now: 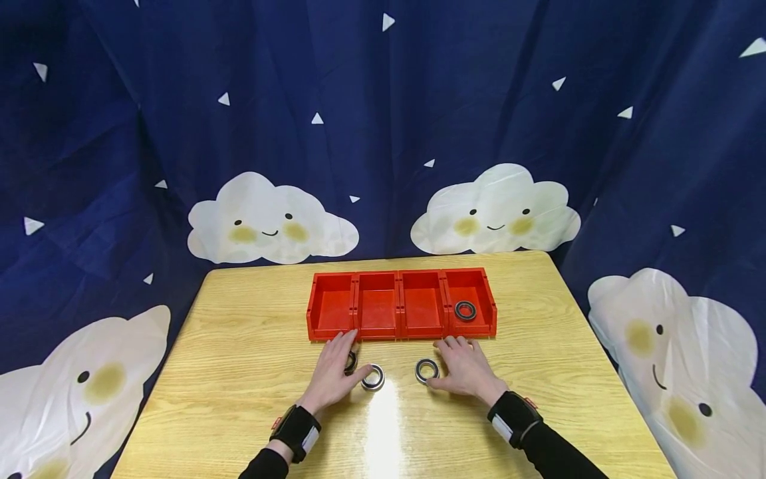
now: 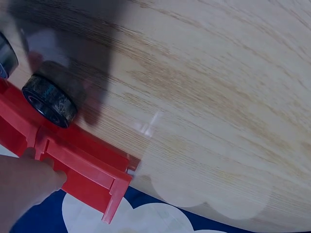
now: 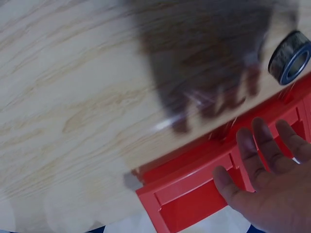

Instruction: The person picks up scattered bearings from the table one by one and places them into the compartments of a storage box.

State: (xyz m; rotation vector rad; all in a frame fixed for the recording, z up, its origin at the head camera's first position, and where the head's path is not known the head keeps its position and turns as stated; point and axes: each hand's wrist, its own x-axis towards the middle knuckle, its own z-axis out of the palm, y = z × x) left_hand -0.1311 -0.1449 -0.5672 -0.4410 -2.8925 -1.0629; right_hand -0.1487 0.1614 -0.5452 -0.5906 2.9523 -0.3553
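Note:
A red tray (image 1: 311, 319) with four compartments sits on the wooden table (image 1: 239, 346). One dark metal ring (image 1: 465, 310) lies in its rightmost compartment. My left hand (image 1: 334, 372) lies flat in front of the tray and partly covers a ring (image 1: 351, 362). Its thumb is against a second ring (image 1: 372, 376). My right hand (image 1: 468, 367) also lies flat, its thumb beside a third ring (image 1: 427, 370). The left wrist view has a ring (image 2: 48, 97) close to the tray's wall (image 2: 82, 165). The right wrist view has straight fingers (image 3: 265, 155) over the tray (image 3: 194, 189) and a ring (image 3: 290, 58).
A dark blue curtain with white clouds (image 1: 497, 209) hangs behind and around the table. The table's edges run close by on the left, right and far sides. Bare wood lies to either side of the tray and in front of the hands.

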